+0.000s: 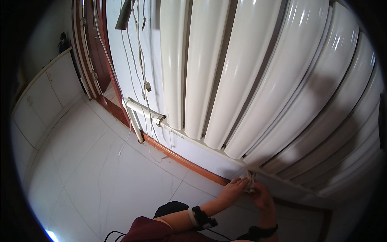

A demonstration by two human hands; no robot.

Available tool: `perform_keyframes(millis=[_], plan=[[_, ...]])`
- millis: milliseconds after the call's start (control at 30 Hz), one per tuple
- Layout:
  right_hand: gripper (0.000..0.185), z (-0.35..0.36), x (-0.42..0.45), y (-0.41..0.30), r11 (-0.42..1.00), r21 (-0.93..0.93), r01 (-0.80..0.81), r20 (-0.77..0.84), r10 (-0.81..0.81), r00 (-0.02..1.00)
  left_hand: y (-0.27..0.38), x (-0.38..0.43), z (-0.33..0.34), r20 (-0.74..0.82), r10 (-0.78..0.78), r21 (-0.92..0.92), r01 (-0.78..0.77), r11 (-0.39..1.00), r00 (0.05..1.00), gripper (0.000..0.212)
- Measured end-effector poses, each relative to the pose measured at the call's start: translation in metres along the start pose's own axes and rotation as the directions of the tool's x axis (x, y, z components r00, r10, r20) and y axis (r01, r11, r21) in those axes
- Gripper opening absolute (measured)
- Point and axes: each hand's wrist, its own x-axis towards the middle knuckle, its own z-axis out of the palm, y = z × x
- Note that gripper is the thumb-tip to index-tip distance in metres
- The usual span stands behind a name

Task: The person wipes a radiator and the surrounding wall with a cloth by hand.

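A crumpled light-coloured cloth (250,181) is between my two hands, just below the bottom edge of a white panel radiator (242,75). My left hand (234,190) lies on the cloth's left side with its fingers closed against it. On the other side, my right hand (261,195) grips the cloth from the right; its fingers are partly in shadow. Both hands are low down near the wall, above the orange-brown skirting board (193,168).
A white pipe (139,109) with a metal fitting (158,120) joins the radiator's lower left end. White cables (140,60) hang beside it down to the tiled floor (90,169). A dark red door frame (110,60) and white cabinets (45,93) stand left.
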Motion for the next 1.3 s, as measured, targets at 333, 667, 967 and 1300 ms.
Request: perform_keyframes(millis=[333,667,967,1300], plan=[[0.039,0.024,-0.017,-0.016,0.991,-0.125,0.042,-0.093,-0.054,0.994,0.001,-0.001,-0.005,0.097,-0.421,-0.558,0.399,0.727,0.902,0.027],[0.046,-0.011,0.001,0.023,0.980,0.087,0.177,0.054,-0.182,0.982,0.013,0.009,-0.020,0.438,-0.455,-0.896,0.419,-0.148,0.775,0.038],[0.043,-0.003,-0.006,0.007,0.939,-0.145,0.311,-0.213,-0.336,0.917,-0.008,0.009,-0.012,0.386,-0.517,-0.903,0.428,-0.042,0.764,0.036],[0.032,0.018,-0.026,-0.012,-0.183,-0.983,0.022,0.118,-0.534,0.837,0.014,0.002,0.010,0.557,-0.425,-0.806,0.588,-0.068,0.714,0.041]])
